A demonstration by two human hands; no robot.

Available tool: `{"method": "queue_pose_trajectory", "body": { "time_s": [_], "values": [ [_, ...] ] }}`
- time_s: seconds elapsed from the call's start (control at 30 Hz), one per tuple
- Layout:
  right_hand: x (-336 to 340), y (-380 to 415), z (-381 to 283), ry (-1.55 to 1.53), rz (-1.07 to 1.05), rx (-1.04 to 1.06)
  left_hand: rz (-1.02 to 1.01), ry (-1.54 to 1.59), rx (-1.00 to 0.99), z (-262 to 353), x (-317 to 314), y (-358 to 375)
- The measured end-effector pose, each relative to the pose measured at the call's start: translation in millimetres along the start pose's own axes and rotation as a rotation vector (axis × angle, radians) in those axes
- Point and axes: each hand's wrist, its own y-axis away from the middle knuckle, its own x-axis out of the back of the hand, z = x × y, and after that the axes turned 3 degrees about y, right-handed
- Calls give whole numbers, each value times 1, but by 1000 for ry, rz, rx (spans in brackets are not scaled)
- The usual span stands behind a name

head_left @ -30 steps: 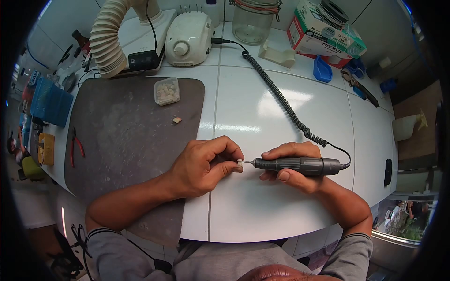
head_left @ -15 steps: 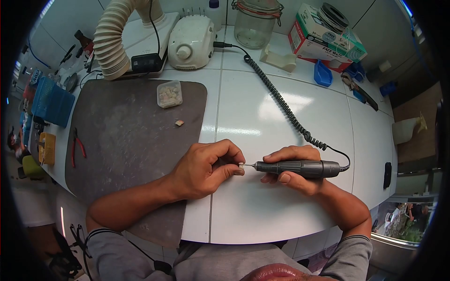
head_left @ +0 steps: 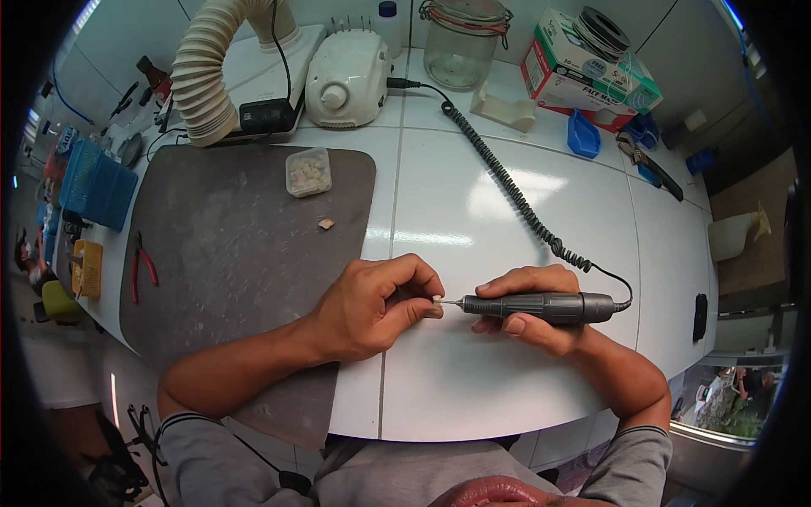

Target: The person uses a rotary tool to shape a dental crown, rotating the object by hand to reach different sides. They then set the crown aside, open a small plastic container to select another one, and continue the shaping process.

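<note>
My left hand (head_left: 376, 308) pinches a small whitish piece (head_left: 438, 299) between thumb and index finger; most of it is hidden by the fingertips. My right hand (head_left: 532, 308) is wrapped round a black rotary handpiece (head_left: 549, 307), held level and pointing left. Its thin metal bit (head_left: 451, 302) meets the whitish piece at my left fingertips. From the handpiece's rear end, a coiled black cord (head_left: 515, 194) runs to a white control unit (head_left: 342, 80) at the back. A small tan chip (head_left: 326, 224) lies on the brown mat beyond my left hand.
A clear tub of pale pieces (head_left: 308, 172) sits on the brown mat (head_left: 211, 253), with red-handled pliers (head_left: 144, 266) at its left. Behind stand a ribbed hose (head_left: 203, 84), a glass jar (head_left: 460, 51) and a face mask box (head_left: 583, 80). Blue trays (head_left: 583, 133) lie at right.
Both hands keep their grips, with the bit still at the whitish piece. The whole view has shifted very slightly.
</note>
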Motion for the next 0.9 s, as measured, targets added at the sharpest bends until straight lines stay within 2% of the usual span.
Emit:
{"method": "queue_pose_trajectory", "body": {
  "time_s": [0.9],
  "values": [
    [1, 0, -1, 16, -5, -1, 3, -4, -24, -2, 0, 0]
  ]
}}
